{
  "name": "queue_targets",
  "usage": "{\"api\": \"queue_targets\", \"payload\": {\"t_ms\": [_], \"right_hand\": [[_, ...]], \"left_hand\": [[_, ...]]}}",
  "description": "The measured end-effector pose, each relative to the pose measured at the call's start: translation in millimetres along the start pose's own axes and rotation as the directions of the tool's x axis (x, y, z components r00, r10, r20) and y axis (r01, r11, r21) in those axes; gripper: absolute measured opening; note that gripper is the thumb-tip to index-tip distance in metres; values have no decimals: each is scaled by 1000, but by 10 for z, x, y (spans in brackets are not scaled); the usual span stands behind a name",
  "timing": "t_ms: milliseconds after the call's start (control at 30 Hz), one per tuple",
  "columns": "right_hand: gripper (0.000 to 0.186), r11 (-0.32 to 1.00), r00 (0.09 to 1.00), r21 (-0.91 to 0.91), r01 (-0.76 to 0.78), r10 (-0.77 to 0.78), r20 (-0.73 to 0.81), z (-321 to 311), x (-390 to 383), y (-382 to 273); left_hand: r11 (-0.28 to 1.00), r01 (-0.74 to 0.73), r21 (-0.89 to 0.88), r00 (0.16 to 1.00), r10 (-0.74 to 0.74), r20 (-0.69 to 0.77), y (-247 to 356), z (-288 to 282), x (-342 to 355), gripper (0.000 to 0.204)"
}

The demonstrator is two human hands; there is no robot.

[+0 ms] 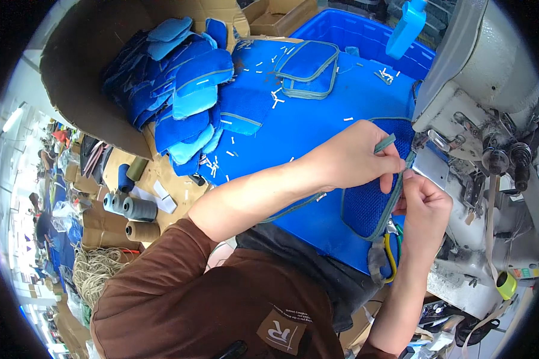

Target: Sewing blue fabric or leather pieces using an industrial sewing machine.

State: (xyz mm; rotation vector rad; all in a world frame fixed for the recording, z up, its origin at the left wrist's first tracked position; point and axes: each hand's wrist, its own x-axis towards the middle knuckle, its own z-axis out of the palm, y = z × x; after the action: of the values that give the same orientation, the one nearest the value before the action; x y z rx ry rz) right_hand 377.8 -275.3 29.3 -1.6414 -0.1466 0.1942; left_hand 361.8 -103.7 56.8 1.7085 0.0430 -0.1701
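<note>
My left hand (pixel 365 157) has its fingers closed on a short grey-green binding strip (pixel 384 143), over a dark-blue mesh piece (pixel 366 203) with bound edges. My right hand (pixel 426 206), fingers closed, grips the bound right edge of that piece just below my left fingers. The piece lies at the right side of the blue work surface (pixel 269 149), beside the metal sewing machine (pixel 500 149). Yellow-handled scissors (pixel 390 263) show beneath its lower end.
A heap of blue padded pieces (pixel 194 78) leans by bent cardboard (pixel 72 66) at back left. Two bound pieces (pixel 308 63), white scraps, a blue crate (pixel 335 23) and a hanging blue bottle (pixel 402 33) are behind. Thread cones (pixel 139 209) and coiled cord (pixel 96 272) sit left.
</note>
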Motion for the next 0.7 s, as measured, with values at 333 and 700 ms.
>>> {"api": "queue_targets", "payload": {"t_ms": [333, 700], "right_hand": [[28, 1000, 1000, 0, -4, 4, -31, 4, 2, -26], [22, 992, 996, -91, 88, -87, 13, 21, 24, -17]], "left_hand": [[935, -200, 293, 962, 244, -122, -73, 117, 5, 12], [921, -261, 290, 932, 318, -173, -18, 56, -104, 11]]}}
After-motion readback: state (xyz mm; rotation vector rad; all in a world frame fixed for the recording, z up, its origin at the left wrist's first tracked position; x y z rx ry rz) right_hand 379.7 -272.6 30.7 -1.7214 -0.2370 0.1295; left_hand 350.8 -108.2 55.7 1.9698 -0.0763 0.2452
